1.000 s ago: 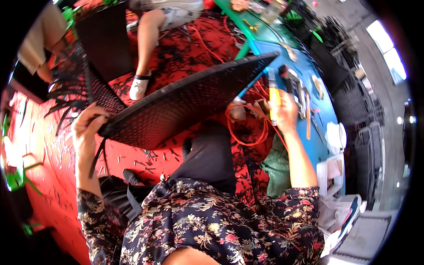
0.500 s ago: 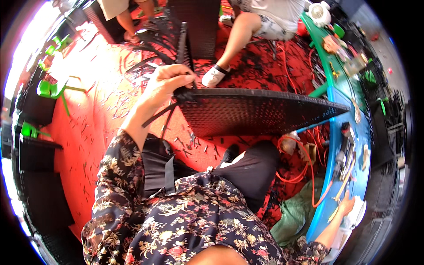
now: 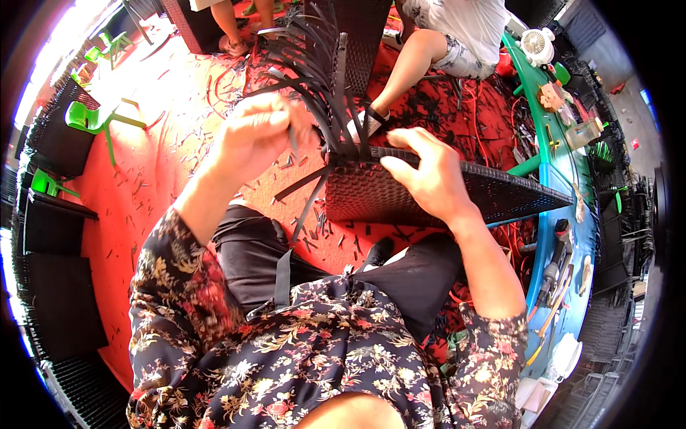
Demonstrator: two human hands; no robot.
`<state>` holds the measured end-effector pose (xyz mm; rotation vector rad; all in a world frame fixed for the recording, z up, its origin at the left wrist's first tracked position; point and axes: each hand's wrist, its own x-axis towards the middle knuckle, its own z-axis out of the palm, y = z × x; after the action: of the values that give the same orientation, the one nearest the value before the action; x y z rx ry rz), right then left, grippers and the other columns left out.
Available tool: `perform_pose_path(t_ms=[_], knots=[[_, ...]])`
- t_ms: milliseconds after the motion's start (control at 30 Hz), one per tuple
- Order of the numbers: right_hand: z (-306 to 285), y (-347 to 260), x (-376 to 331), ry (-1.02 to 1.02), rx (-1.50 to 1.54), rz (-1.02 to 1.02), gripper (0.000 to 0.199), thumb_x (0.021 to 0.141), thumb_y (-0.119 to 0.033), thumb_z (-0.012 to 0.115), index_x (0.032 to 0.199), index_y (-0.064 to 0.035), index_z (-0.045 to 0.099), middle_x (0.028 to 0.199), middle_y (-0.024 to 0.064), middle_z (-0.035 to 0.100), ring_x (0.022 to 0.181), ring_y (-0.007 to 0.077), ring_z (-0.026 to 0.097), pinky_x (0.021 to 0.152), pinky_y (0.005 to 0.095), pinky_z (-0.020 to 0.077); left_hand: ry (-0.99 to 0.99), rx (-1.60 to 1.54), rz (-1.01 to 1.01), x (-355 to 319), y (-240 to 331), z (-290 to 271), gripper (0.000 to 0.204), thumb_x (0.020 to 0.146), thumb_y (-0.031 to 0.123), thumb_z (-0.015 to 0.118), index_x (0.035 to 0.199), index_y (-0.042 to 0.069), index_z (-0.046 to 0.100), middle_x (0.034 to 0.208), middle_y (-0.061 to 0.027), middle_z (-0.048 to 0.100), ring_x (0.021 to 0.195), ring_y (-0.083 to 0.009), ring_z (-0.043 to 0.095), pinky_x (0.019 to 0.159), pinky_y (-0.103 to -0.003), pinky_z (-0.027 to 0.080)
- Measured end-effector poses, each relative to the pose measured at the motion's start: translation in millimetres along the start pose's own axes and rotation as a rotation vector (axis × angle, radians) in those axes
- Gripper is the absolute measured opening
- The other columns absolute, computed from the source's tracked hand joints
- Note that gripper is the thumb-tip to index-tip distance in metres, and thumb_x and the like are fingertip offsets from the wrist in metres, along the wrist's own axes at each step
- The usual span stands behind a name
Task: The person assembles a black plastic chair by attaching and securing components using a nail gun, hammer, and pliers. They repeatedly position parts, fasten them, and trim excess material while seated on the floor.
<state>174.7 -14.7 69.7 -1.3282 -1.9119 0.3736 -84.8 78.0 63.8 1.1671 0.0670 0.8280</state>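
A dark brown woven rattan panel (image 3: 371, 193) stands over my lap, its top edge running off to the right. Many loose black strips (image 3: 325, 93) rise from its left corner, and a few hang below it. My right hand (image 3: 436, 179) straddles the top edge near that corner, thumb on the near side and fingers across the far side. Left of the corner, my left hand (image 3: 254, 139) is raised beside the strips. Motion smears its fingers, so whether they hold a strip is unclear.
A blue and green table (image 3: 554, 175) curves along the right, bearing a dark hand tool (image 3: 554, 264), a jar (image 3: 584, 134) and a white fan (image 3: 537, 47). Strip offcuts litter the red floor (image 3: 171, 236). Another person's leg (image 3: 404, 71) is just beyond the panel. Green chairs (image 3: 89, 118) stand left.
My right hand has come from the table at the right to the panel's top edge. My left hand has moved away from the corner, and the black strips now stand up more.
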Motion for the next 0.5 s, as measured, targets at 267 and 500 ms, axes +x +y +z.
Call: perform_pose_path(t_ms=[267, 500], knots=[[22, 28, 14, -0.103, 0.397, 0.233, 0.005, 0.08, -0.004, 0.065, 0.082, 0.0001, 0.062, 0.077, -0.002, 0.06, 0.07, 0.0034, 0.051, 0.065, 0.0209, 0.0423, 0.568, 1.16, -0.435, -103, -27, -117, 0.019, 0.085, 0.015, 0.06, 0.075, 0.001, 0.063, 0.064, -0.0057, 0.062, 0.057, -0.0136, 0.059, 0.056, -0.028, 0.047], [19, 20, -2, 0.01, 0.547, 0.145, 0.001, 0.086, -0.003, 0.06, 0.087, -0.0025, 0.06, 0.081, -0.0003, 0.061, 0.071, 0.0032, 0.052, 0.067, 0.0202, 0.0419, 0.249, 2.108, -1.018, -175, -12, -186, 0.011, 0.075, 0.013, 0.058, 0.078, 0.004, 0.065, 0.079, -0.0187, 0.065, 0.079, -0.034, 0.066, 0.067, -0.042, 0.053]])
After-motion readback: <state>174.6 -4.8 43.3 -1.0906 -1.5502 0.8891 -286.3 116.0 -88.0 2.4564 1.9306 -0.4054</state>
